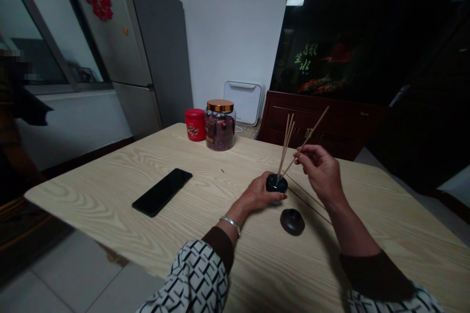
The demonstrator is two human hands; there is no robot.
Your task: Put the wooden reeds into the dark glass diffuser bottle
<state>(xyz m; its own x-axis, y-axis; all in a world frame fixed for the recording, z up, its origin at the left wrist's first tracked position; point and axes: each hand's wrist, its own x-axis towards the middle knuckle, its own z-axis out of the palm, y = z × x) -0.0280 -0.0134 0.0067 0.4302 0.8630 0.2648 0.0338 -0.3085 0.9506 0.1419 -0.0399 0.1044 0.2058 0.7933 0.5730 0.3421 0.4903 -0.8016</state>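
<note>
My left hand (257,194) grips a small round black vessel (276,184) from the side, resting it near the middle of the wooden table (91,195). Several thin wooden sticks (286,144) stand fanned out of the vessel's top. My right hand (319,171) pinches one long thin wooden stick (306,139) between thumb and fingertips, holding it tilted just above the vessel's mouth. A dark round lid (292,221) with a small knob lies on the table below the vessel, between my two hands. A silver bangle (230,224) circles my left wrist.
A black smartphone (162,192) lies face up on the table's left side. A red canister (195,124) and a copper-lidded glass jar (220,127) of dried flowers stand at the far edge. An aquarium (348,44) on a wooden cabinet (293,124) stands behind the table.
</note>
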